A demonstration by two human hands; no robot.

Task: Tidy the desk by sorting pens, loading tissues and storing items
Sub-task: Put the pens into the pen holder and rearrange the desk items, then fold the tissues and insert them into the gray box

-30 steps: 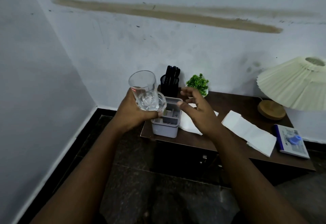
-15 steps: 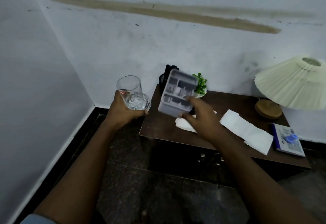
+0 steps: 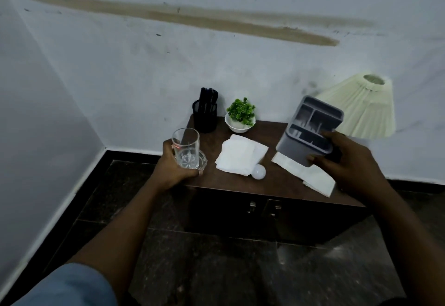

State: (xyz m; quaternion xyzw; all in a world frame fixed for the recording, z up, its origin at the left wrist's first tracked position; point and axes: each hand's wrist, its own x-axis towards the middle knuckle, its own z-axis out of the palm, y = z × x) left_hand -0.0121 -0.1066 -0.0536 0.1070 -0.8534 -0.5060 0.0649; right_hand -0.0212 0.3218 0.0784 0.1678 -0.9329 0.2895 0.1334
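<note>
We judged the grey plastic desk organiser [image 3: 310,125] to be light, stiff and hollow. Its smooth walls could slip, so the sound hold was across one end, with fingers hooked over the rim and the thumb braced on the outer wall. That was how our right hand [image 3: 349,163] clasped it, by its lower end. It hung in the air above the right part of the dark brown wooden desk [image 3: 265,185], tipped so that its open top faced us.

It was a rectangular box with rounded corners, split by partitions into several compartments. As far as we could see, these were empty.

Our left hand [image 3: 173,168] was wrapped round the base of a clear drinking glass [image 3: 186,149] with a thick cut bottom. We took it to be fragile, slick and bottom-heavy. It stood upright at the desk's left front corner, though we could not tell whether it rested on the wood.

Between our hands lay a stack of white folded tissues [image 3: 238,159], soft and easily scattered, with a white light bulb [image 3: 258,172] touching its near edge. A second white tissue sheaf [image 3: 310,178] lay beneath the organiser.

At the back stood a black mesh pen holder [image 3: 204,116] filled with black pens [image 3: 209,96], a green potted plant [image 3: 240,113] beside it, and a cream pleated lampshade [image 3: 361,110] at the right.
</note>
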